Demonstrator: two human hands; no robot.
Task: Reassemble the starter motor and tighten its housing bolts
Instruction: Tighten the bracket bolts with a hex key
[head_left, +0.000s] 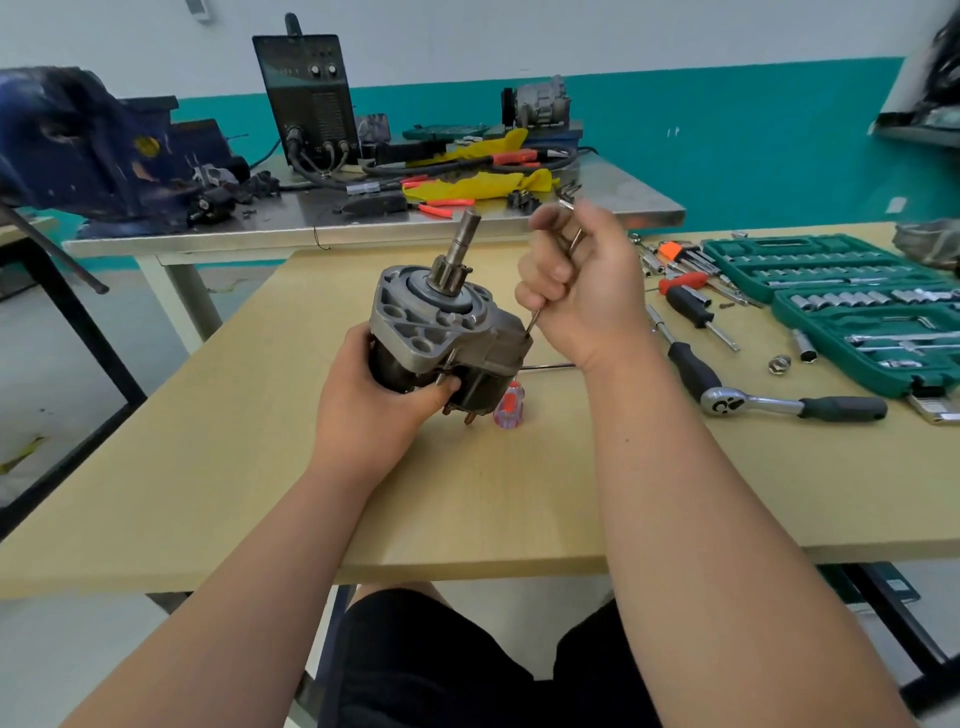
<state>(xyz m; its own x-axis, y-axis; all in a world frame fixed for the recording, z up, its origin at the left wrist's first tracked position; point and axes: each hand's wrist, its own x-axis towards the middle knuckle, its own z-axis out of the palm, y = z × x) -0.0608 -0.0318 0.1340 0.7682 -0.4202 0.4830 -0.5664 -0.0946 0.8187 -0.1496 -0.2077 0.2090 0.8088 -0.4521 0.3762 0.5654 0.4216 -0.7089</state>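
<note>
Starter motor (441, 338), shaft up, in my left hand (374, 400)'s grip; my right hand (582, 280) clenches a thin tool (534, 321) against its housing. Green case (841, 358) holds sockets (841, 299).

The starter motor (441, 338) has a flanged end of cast grey metal, matt and faintly grainy. Its body is darker and smoother, and its shaft is bare dull metal. The thin rod (534, 321) my right fingers (545, 273) grip is plain grey metal. Under the motor, the surface (260, 441) is pale, matt, wood-look board. Just right of the motor lies a screwdriver handle (508, 410) of clear glossy plastic. Farther right, the ratchet (769, 402) has a polished chrome head and a matt black grip.
</note>
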